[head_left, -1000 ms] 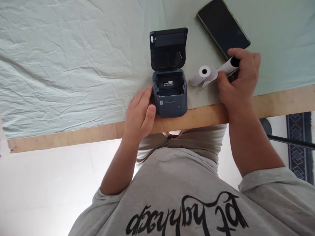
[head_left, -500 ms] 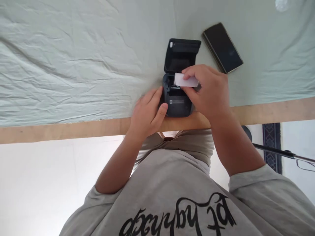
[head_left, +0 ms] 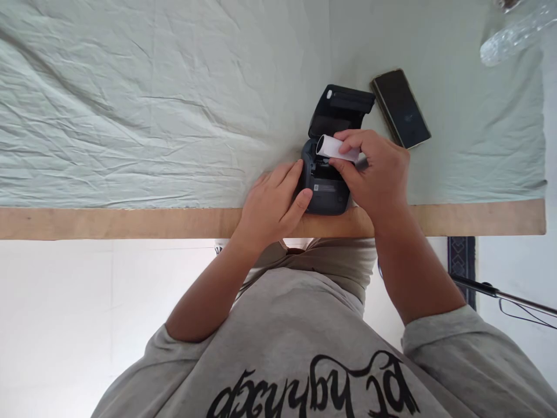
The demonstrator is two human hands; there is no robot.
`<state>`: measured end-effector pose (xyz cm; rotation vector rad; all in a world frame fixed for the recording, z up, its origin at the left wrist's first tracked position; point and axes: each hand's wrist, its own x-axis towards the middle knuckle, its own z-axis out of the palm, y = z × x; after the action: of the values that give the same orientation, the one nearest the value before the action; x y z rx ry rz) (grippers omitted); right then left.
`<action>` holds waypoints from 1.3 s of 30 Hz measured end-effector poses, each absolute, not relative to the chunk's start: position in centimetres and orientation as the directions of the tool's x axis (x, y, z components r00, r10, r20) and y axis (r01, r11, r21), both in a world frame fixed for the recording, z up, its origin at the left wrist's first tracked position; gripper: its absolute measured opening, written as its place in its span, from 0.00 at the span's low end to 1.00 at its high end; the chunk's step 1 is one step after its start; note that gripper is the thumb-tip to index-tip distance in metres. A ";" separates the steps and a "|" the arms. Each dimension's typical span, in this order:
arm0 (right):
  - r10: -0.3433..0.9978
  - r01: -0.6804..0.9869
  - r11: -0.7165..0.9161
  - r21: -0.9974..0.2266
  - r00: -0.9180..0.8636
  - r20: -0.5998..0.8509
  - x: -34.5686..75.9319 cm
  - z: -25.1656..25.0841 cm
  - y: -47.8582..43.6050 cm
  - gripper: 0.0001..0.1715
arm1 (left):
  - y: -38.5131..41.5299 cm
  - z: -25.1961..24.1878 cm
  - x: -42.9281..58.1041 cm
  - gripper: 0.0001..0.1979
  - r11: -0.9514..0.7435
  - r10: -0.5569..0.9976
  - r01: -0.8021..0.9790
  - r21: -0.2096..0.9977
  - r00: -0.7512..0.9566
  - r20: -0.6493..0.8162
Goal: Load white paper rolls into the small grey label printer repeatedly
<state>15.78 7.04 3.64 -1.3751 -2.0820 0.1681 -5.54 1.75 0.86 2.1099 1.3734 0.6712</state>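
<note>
A small dark portable label printer (head_left: pixel 328 200) sits near the table's front edge, its lid (head_left: pixel 342 104) raised on the far side. My right hand (head_left: pixel 378 168) pinches a white paper roll (head_left: pixel 340 149) between thumb and fingers, over the printer's open compartment. The roll's near-left end shows a dark hollow core. How far it sits inside the compartment I cannot tell. My left hand (head_left: pixel 276 200) holds the printer's left side, fingers along the wall and thumb at the front left corner.
A smartphone (head_left: pixel 402 107) in a case lies just right of the raised lid. A clear plastic bottle (head_left: pixel 516 40) lies at the far right. Pale green cloth (head_left: pixel 152 116) covers the table, leaving a wooden front edge (head_left: pixel 108 223).
The roll has turned so its hollow end shows at the left. My left hand stays on the printer. The view has shifted, bringing the bottle further into sight.
</note>
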 end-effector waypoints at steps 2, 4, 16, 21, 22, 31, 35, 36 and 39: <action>0.875 0.793 0.432 -0.430 -0.254 0.412 15.8 3.6 7.1 0.04 | 1.7 0.9 -5.6 0.43 -0.345 0.927 0.668 0.659 0.354 0.127; 0.880 0.797 0.431 -0.424 -0.268 0.391 15.8 3.6 7.2 0.04 | 1.7 0.9 -5.6 0.43 -0.343 0.928 0.676 0.652 0.351 0.124; 0.851 0.807 0.487 -0.332 -0.354 0.387 16.1 4.2 5.5 0.08 | 1.7 0.5 -5.4 0.43 -0.350 0.930 0.683 0.641 0.337 0.148; 0.726 0.742 0.607 -0.285 -0.372 0.579 15.9 1.6 0.6 0.10 | 1.8 0.5 -5.5 0.41 -0.350 0.930 0.673 0.652 0.332 0.157; 0.715 0.743 0.611 -0.274 -0.371 0.592 15.8 0.9 -0.1 0.16 | 1.8 0.6 -5.4 0.41 -0.348 0.931 0.673 0.653 0.332 0.154; 0.736 0.760 0.582 -0.289 -0.340 0.585 16.1 -0.1 -0.9 0.20 | 2.1 1.2 -5.5 0.37 -0.306 0.946 0.613 0.728 0.282 0.160; 0.766 0.811 0.522 -0.263 -0.311 0.562 16.1 0.0 -1.3 0.21 | 4.8 3.2 -4.8 0.35 -0.271 0.961 0.604 0.750 0.217 0.172; 0.773 0.817 0.512 -0.263 -0.305 0.557 16.2 0.0 -1.4 0.21 | 5.9 3.8 -4.5 0.36 -0.275 0.961 0.583 0.764 0.201 0.192; 0.768 0.790 0.542 -0.287 -0.328 0.550 16.3 -0.1 -1.4 0.20 | 9.3 4.9 -3.1 0.44 -0.370 0.928 0.481 0.795 0.229 0.294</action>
<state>16.32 -1.41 -0.13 -1.2518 -2.1335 -0.0429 -3.13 9.25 4.90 1.9503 1.2905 1.0442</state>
